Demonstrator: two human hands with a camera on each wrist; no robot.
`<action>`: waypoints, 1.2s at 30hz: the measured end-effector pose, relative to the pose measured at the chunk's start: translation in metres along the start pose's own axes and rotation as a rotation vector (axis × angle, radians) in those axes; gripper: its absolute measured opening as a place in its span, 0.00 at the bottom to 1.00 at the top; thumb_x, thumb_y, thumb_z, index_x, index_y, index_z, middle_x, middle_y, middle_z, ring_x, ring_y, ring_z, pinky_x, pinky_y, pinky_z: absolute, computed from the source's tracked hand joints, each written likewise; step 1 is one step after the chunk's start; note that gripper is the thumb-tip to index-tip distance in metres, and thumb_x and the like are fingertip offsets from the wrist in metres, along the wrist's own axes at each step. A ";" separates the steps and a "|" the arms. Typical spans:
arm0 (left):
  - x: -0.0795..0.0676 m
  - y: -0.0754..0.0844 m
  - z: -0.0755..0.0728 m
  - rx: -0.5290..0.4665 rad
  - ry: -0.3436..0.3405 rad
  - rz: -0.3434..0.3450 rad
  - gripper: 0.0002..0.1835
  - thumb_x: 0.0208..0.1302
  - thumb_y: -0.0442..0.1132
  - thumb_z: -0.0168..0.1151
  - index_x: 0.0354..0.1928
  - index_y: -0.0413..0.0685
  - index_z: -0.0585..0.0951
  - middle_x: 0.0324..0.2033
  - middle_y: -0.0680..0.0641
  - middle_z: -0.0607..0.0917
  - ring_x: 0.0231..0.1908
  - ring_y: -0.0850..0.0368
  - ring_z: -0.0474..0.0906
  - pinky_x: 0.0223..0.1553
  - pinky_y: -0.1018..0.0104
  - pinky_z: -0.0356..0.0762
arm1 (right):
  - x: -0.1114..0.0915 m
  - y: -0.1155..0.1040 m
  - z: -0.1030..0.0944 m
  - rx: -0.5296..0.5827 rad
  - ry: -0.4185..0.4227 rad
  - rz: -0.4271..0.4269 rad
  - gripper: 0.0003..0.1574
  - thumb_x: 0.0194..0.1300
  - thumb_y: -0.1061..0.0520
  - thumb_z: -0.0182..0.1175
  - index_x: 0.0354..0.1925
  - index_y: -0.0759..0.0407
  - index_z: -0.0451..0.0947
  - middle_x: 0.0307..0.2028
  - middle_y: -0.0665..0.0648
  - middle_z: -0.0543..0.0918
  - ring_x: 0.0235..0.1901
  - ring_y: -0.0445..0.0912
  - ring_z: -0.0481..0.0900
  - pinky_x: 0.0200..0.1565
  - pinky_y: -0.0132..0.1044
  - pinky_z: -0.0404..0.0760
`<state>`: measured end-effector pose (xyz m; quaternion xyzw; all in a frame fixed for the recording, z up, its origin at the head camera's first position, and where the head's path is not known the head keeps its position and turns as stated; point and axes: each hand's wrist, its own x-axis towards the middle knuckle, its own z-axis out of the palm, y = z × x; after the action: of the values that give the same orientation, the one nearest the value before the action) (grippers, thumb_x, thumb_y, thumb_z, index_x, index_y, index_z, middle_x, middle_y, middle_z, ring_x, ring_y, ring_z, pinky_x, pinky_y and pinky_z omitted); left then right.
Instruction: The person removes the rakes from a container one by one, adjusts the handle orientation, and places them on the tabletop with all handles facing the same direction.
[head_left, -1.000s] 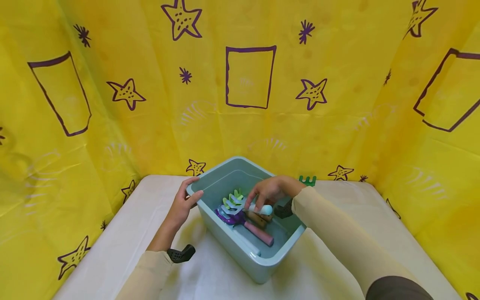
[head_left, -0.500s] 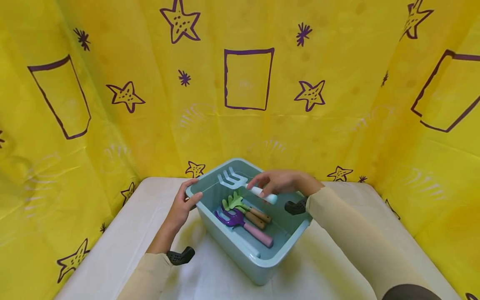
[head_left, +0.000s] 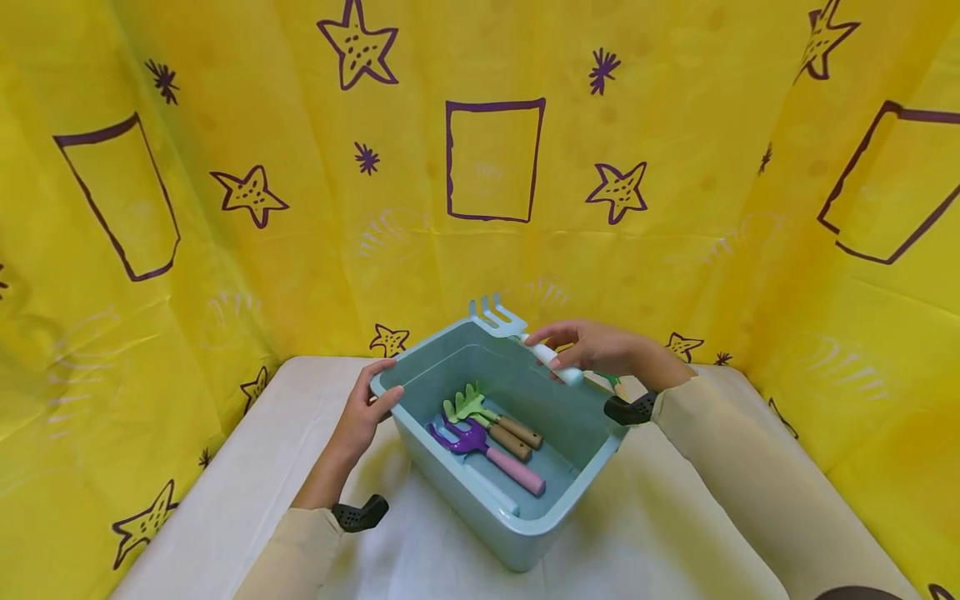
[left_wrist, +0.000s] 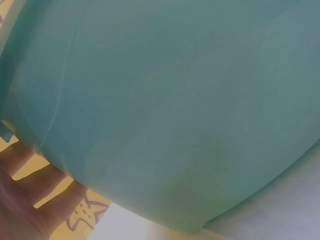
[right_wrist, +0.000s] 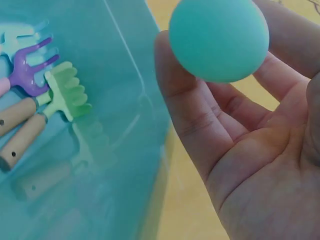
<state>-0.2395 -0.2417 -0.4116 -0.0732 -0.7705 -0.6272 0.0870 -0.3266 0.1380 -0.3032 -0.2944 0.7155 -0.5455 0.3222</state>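
My right hand [head_left: 603,346] pinches the white handle of a light blue hand rake [head_left: 551,358], its tines pointing up and away above the far rim of a blue-green plastic tub [head_left: 457,487]. In the right wrist view the handle's round teal end [right_wrist: 220,40] sits between thumb and fingers. At the tub's left corner my left hand [head_left: 366,408] grips the rim, thumb on the near side. Inside lie a purple hand fork [head_left: 468,437] with a pink handle, green hand rakes [head_left: 472,402] with wooden handles, and a light blue tool [head_left: 491,487] along the left wall.
Behind the tub's right side, partly hidden by my right hand, a green tool [head_left: 617,385] lies on the white-covered table [head_left: 675,467]. Yellow curtains [head_left: 300,250] printed with starfish enclose the table at the back and both sides.
My right hand has lifted the light blue rake from among the tools in the tub and carried it up, back and right to the far rim. The left hand keeps its grip.
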 end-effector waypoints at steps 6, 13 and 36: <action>0.001 0.000 0.001 -0.002 -0.005 -0.003 0.29 0.70 0.46 0.57 0.69 0.55 0.61 0.66 0.37 0.63 0.59 0.33 0.67 0.58 0.39 0.67 | -0.023 0.008 -0.012 0.006 0.067 -0.010 0.28 0.65 0.66 0.60 0.63 0.60 0.70 0.54 0.69 0.70 0.40 0.55 0.78 0.46 0.45 0.80; -0.001 0.000 0.001 -0.009 -0.008 -0.007 0.29 0.71 0.45 0.56 0.70 0.55 0.61 0.67 0.38 0.62 0.60 0.33 0.66 0.58 0.39 0.66 | -0.044 0.024 -0.023 -0.028 0.147 -0.022 0.27 0.65 0.65 0.60 0.62 0.61 0.72 0.52 0.74 0.69 0.44 0.55 0.77 0.50 0.46 0.79; 0.002 0.000 -0.001 -0.008 -0.014 0.032 0.28 0.71 0.44 0.56 0.69 0.53 0.61 0.67 0.37 0.62 0.59 0.32 0.67 0.57 0.37 0.67 | -0.112 0.083 -0.040 0.012 0.401 0.059 0.28 0.69 0.62 0.58 0.65 0.62 0.66 0.53 0.68 0.67 0.42 0.52 0.79 0.42 0.37 0.81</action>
<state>-0.2411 -0.2426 -0.4115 -0.0904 -0.7674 -0.6281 0.0913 -0.2944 0.2673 -0.3600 -0.1569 0.7705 -0.5875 0.1911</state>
